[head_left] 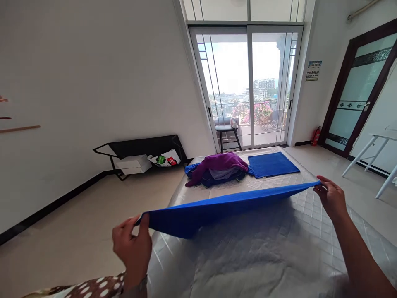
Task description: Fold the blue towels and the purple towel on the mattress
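Note:
A blue cloth, towel-like, [223,207] is stretched between my two hands above the mattress [248,273]. My left hand [133,244] pinches its left corner between thumb and fingers. At the other end, my right hand [331,196] grips the right corner, held a little higher in view. The cloth's far edge runs taut, and its underside hangs in shadow. Beyond it, a heap of purple and blue cloths [220,167] lies crumpled on the mattress. Beside the heap sits a flat, folded blue cloth [273,164].
A black rack [142,147] with a white box [133,164] and a printed bag [166,159] stands by the left wall. A dark stool [228,130] is before the sliding glass door [251,82]. White table legs [362,155] and a fire extinguisher [316,136] are at right.

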Motion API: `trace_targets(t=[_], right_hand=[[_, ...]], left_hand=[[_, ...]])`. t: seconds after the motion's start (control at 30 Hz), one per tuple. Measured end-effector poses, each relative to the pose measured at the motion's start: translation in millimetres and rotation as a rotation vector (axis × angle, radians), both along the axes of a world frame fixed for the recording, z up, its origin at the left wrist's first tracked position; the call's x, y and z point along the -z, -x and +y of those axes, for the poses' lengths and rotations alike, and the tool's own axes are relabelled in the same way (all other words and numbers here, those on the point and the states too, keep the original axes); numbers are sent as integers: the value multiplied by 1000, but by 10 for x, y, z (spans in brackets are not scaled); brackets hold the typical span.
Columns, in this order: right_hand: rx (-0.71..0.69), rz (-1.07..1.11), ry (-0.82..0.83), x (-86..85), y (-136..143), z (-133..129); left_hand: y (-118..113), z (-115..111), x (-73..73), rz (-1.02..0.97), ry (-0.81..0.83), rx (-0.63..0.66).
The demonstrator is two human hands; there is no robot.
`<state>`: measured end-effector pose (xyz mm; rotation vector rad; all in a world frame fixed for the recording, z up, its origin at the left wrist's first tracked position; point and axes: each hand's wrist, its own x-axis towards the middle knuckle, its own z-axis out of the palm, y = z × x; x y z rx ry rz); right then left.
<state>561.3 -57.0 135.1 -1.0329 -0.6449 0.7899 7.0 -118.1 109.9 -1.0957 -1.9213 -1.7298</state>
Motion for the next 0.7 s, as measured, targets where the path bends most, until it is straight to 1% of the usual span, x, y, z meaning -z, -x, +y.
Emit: trace_targets(t=[0.1,0.17,0.27,0.33,0.37,0.43,0.5,0.53,0.57,0.6,0.63,0.7], right_hand=[[52,10,-3,-267,-81,-282],[101,4,-34,-454,-127,-454],[154,0,-110,-663,-208,-625],[158,0,-120,-721,-254,-657],[146,1,-102,-726,-270,-646],[91,3,-28,-704,-285,-569],[19,-5,39,-671,-283,-436],[-13,-15,59,-664,-278,-358],[-40,-31,71,-670,-270,-279],[-57,-46,72,-692,-261,-205],[-63,-55,71,-732,-253,-140],[-48,-50,60,-854,-243,-58]], left_hand=[[17,-147,-183,184,37,-16],[1,-266,-301,252,53,-26],[6,-417,-411,274,133,11],[45,-441,-428,247,230,54],[69,-416,-426,215,294,73],[114,-290,-427,117,471,138],[134,-87,-466,33,612,256],[132,27,-509,26,633,319],[124,138,-570,49,609,370],[109,237,-647,95,549,396],[91,318,-740,151,474,391],[48,405,-955,250,356,333]])
